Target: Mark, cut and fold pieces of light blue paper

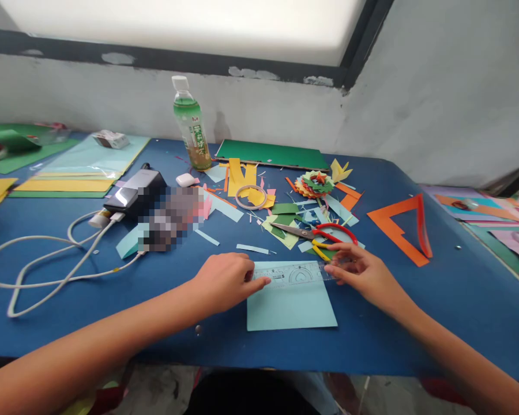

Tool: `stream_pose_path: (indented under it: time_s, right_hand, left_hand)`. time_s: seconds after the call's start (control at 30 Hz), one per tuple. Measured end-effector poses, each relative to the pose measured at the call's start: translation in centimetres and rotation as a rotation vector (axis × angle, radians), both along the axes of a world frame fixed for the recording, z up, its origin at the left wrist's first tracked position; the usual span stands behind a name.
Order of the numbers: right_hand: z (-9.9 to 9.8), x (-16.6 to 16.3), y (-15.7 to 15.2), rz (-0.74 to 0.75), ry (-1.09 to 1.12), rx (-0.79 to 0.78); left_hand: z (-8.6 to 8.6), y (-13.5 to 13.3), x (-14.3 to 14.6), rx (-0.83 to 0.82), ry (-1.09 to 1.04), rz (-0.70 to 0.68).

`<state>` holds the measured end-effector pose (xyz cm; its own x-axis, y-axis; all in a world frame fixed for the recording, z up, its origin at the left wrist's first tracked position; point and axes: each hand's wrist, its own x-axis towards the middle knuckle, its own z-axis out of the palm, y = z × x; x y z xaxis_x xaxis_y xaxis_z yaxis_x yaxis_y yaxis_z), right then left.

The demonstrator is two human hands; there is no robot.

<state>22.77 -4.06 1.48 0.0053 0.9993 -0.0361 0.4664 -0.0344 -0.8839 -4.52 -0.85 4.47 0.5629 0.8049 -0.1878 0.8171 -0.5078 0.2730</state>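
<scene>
A clear plastic ruler [300, 274] with a protractor pattern lies across the upper part of a light blue sheet of paper [292, 311]. My left hand [230, 280] grips the ruler's left end, thumb on top and the other fingers curled. At the opposite end, my right hand [358, 268] pinches the ruler between thumb and fingers, just beyond the paper's right side. Scissors [303, 231] with red and yellow handles lie partly open right behind the right hand.
Paper scraps [285, 210], a tape roll [251, 197] and a layered paper flower [315, 184] lie farther back. A drink bottle [192, 132] stands near the wall. Left are a power bank [136, 190] and white cable [64, 282]; right, an orange paper piece [387, 227].
</scene>
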Motion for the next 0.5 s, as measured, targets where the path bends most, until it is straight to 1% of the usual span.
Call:
stream_pose_path:
  time_s: [0.07, 0.1, 0.17, 0.2, 0.23, 0.27, 0.33, 0.4, 0.5]
  right_hand:
    - [-0.5, 0.4, -0.1, 0.100, -0.282, 0.135]
    - [-0.7, 0.6, -0.2, 0.143, -0.397, 0.201]
    - [-1.0, 0.8, -0.5, 0.190, -0.576, 0.311]
    - [-1.2, 0.9, -0.7, 0.192, -0.654, 0.356]
    - [-1.4, 0.9, -0.8, 0.186, -0.729, 0.398]
    - [-1.5, 1.0, -0.8, 0.177, -0.796, 0.434]
    - [-1.8, 1.1, -0.9, 0.163, -0.877, 0.490]
    - [-2.1, 1.4, -0.8, 0.174, -0.897, 0.523]
    - [-2.2, 2.1, -0.4, 0.271, -0.847, 0.579]
  left_hand:
    - [-0.7, -0.3, 0.2, 0.196, 0.016, -0.062]
    - [-1.1, -0.6, 0.3, 0.310, 0.010, -0.119]
    - [-1.8, -1.2, 0.6, 0.514, -0.024, -0.293]
    - [-2.2, -1.6, 0.8, 0.576, -0.045, -0.389]
    - [-2.6, -2.0, 1.0, 0.609, -0.061, -0.468]
    - [-3.0, -2.4, 1.1, 0.620, -0.067, -0.498]
    - [-3.7, -3.0, 1.4, 0.618, -0.067, -0.500]
    - [-4.1, -3.4, 1.6, 0.612, -0.065, -0.485]
    - [-4.5, -3.5, 1.6, 0.593, -0.058, -0.483]
